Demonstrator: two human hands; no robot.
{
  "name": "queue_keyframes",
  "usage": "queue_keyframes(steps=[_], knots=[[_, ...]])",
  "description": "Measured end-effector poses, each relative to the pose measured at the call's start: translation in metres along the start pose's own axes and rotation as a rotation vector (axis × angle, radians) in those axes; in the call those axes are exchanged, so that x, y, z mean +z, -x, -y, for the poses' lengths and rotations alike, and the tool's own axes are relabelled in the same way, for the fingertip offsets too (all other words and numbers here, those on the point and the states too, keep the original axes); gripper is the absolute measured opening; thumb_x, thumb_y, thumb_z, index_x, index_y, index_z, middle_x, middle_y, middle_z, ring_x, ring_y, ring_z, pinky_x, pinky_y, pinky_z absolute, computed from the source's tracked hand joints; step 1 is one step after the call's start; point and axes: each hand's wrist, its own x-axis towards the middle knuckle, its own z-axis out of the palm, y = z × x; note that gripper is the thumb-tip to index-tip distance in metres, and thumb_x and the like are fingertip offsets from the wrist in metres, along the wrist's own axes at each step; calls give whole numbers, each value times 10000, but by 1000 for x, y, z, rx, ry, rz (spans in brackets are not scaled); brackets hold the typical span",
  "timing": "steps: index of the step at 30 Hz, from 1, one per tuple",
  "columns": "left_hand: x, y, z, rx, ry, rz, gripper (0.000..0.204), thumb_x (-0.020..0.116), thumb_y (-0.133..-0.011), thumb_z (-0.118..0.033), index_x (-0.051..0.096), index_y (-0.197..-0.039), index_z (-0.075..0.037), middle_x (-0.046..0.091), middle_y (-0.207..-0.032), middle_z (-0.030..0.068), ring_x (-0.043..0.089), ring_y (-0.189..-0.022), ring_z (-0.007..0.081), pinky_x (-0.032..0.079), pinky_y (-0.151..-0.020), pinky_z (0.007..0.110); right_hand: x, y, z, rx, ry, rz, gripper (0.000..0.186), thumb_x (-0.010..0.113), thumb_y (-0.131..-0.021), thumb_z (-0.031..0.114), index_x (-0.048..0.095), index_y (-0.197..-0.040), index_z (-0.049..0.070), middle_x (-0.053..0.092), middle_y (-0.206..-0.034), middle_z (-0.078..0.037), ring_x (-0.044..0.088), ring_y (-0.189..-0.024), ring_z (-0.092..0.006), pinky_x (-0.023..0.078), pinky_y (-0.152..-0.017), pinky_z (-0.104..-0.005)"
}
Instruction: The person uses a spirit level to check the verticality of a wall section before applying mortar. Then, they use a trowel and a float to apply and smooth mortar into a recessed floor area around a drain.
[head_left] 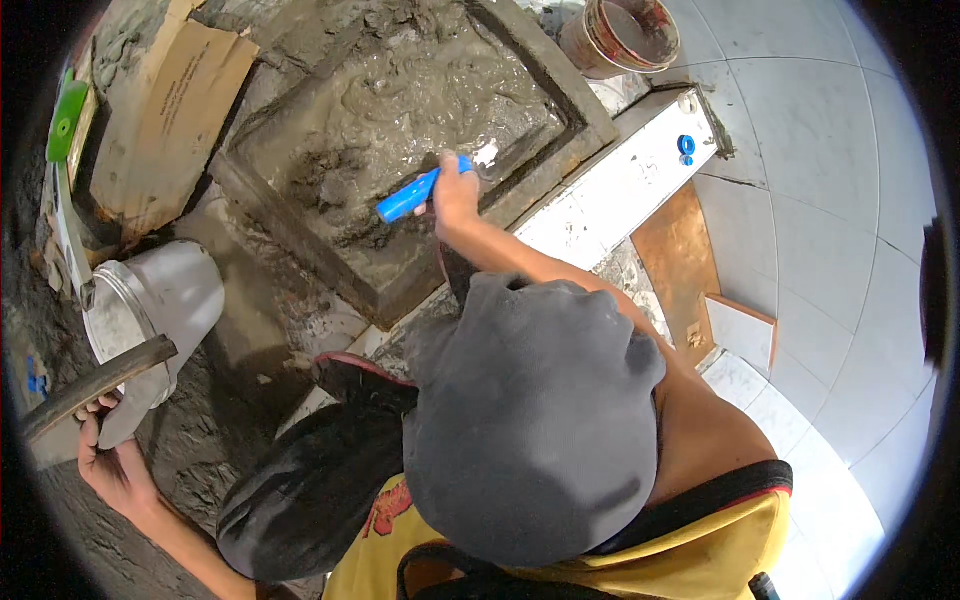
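My right hand [456,200] is closed around a blue cylindrical handle [408,197], just above the wet grey mortar [420,95]; whatever joins the handle's far end cannot be made out. The mortar fills a rectangular area inside a raised, mortar-coated rim [545,185]. At the lower left, my left hand [118,470] grips a grey, flat, tongue-shaped piece [137,408], its fingers partly hidden behind a dark wooden strip [95,388]. Beside that hand, a white bucket [185,285] leans on its side, partly covered by the strip.
A white ledge [590,215] runs along the rim's right side, with blue rings [686,150] on it. A dirty bucket [605,45] stands at the back. Cardboard [175,130] and a green-handled tool [68,120] lie at left. White tiles [820,180] cover the right side. Grey fabric [530,420] fills the centre.
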Motion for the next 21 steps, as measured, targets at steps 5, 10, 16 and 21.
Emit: queue_keyframes(steps=[5, 10, 16, 21], knots=[[-6, -4, -2, 51, -41, -59, 181, 493, -938, 79, 524, -1114, 111, 542, -1069, 168, 512, -1058, 246, 441, -1080, 416, -2, -26, -1, 89, -85, -26, 340, 461, -997, 364, 450, -1071, 32, 487, -898, -80, 591, -700, -243, 556, -441, -394], [-3, 0, -1, 55, -34, -37, 175, 499, -946, 63, 525, -1112, 112, 547, -1062, 166, 513, -1051, 243, 456, -1063, 406, -4, -21, 0, 139, -54, -42, 340, 455, -1000, 310, 429, -1151, 6, 495, -984, -110, 606, -753, -275, 601, -527, -441], [-5, 3, -4, 42, -29, -31, 154, 503, -930, 86, 527, -1081, 72, 545, -1061, 161, 527, -1040, 252, 463, -1046, 421, 19, -40, -11, 222, -111, -86, 352, 461, -993, 268, 400, -1197, -13, 490, -1063, -146, 600, -879, -335, 618, -600, -485], [-1, 2, -3, 72, -6, -54, 190, 492, -925, 101, 512, -1114, 104, 533, -1059, 149, 509, -1052, 255, 438, -1068, 419, 34, -41, -10, 137, -85, 109, 296, 492, -957, 255, 451, -1090, -6, 570, -966, -164, 609, -720, -288, 559, -474, -404]])
